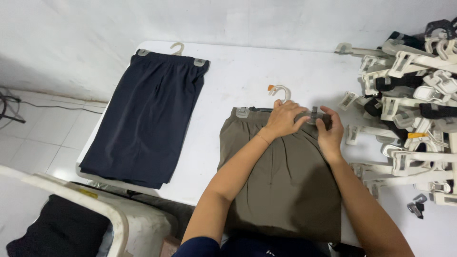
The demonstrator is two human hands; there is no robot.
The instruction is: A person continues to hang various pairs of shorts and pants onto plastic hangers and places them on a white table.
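Olive-brown shorts lie flat on the white table in front of me, waistband away from me. A cream clip hanger sits along that waistband, its left clip closed on the cloth. My left hand presses on the waistband and the hanger's bar near the middle. My right hand pinches the hanger's right clip and the waistband corner under it.
Dark navy shorts on a cream hanger lie at the table's left, hanging over the near edge. A heap of loose cream clip hangers fills the right side. A white bin with dark cloth stands at lower left.
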